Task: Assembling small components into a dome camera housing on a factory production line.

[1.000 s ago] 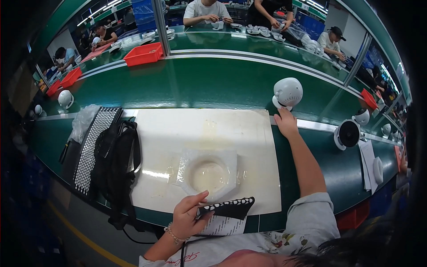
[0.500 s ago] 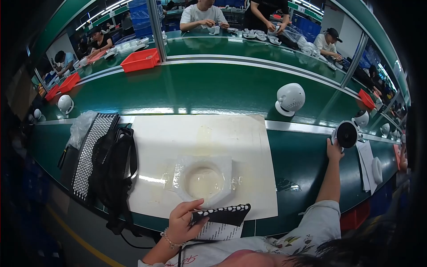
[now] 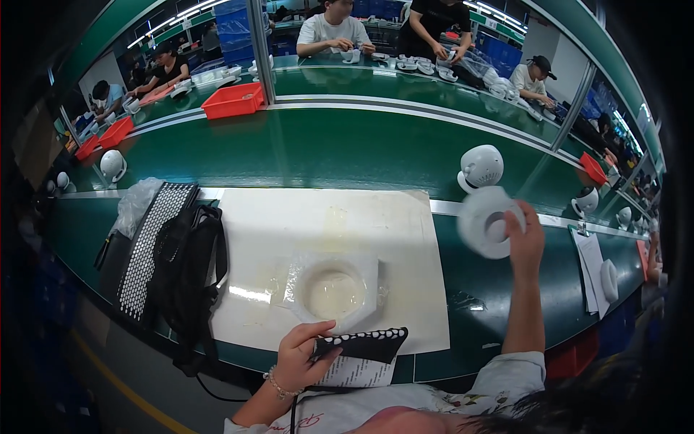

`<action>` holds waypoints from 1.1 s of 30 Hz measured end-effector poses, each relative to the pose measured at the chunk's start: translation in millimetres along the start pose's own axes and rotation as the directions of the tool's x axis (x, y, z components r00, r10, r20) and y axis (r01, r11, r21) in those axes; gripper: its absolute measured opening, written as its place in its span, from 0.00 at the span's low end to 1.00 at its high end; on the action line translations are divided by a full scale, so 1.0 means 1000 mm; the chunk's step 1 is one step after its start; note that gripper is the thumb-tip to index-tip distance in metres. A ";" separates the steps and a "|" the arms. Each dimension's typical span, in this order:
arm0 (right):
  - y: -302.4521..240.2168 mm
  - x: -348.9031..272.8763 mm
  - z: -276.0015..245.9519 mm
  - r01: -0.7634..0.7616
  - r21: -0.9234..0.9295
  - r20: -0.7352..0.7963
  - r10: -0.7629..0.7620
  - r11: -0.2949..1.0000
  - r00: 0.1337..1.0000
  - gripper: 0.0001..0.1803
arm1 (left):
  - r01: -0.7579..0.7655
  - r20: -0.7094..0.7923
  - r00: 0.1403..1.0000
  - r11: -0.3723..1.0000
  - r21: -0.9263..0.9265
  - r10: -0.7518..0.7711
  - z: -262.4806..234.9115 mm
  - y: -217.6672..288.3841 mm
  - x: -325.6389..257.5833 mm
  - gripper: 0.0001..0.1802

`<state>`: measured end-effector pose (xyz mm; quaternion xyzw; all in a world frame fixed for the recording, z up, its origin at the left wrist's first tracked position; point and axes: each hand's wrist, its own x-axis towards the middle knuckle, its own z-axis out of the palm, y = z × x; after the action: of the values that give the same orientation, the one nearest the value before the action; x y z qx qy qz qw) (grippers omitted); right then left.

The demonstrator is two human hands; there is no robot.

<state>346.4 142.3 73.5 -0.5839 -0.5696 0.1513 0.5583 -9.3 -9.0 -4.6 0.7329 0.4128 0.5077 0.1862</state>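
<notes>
I see my right hand (image 3: 526, 242) raised over the green table (image 3: 340, 152), its fingers (image 3: 515, 217) curled around the rim of a round white plastic shell with a dark opening in its middle (image 3: 486, 223). The shell is blurred and held in the air, just in front of a white dome-shaped plastic unit (image 3: 480, 168) that stands on the table behind it.

My left hand (image 3: 302, 356) sits at the near edge of the table, fingers pinching the corner of a flat black pad dotted with white spots (image 3: 361, 346), with a printed paper sheet under it. Just beyond that hand, a clear moulded plastic tray with a round hollow (image 3: 334, 289) lies on a large white rectangular mat (image 3: 329, 246).

To the left of the mat lie a black bag with straps (image 3: 186, 267), a black perforated panel (image 3: 148, 249) and a crumpled clear plastic bag (image 3: 137, 204). A red plastic bin (image 3: 233, 100) stands further back. A clipboard with papers (image 3: 591, 260) lies to the right.
</notes>
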 end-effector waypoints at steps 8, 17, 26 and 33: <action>-0.097 -0.054 0.087 0.112 0.430 0.736 -0.420 0.896 0.532 0.18 | -0.030 -0.011 1.000 0.998 -0.048 0.029 -0.002 0.001 -0.001 0.13; -0.118 -0.063 0.153 -0.031 0.268 0.905 -0.240 0.963 0.351 0.20 | -0.016 -0.006 1.000 0.996 -0.083 0.016 -0.006 0.004 -0.005 0.14; -0.069 -0.123 0.072 0.264 0.534 0.668 -0.593 0.803 0.450 0.23 | 0.321 -0.129 0.908 0.861 -0.394 -0.398 -0.010 0.005 -0.019 0.12; -0.067 -0.130 0.085 0.255 0.534 0.616 -0.577 0.806 0.536 0.23 | 0.358 -0.075 0.806 0.585 -0.728 -0.586 -0.002 0.022 -0.006 0.15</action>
<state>204.3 56.8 40.5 -0.1893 -0.8316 0.3465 0.3906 -3.4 -27.2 7.6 0.3839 0.4018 0.6607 0.5047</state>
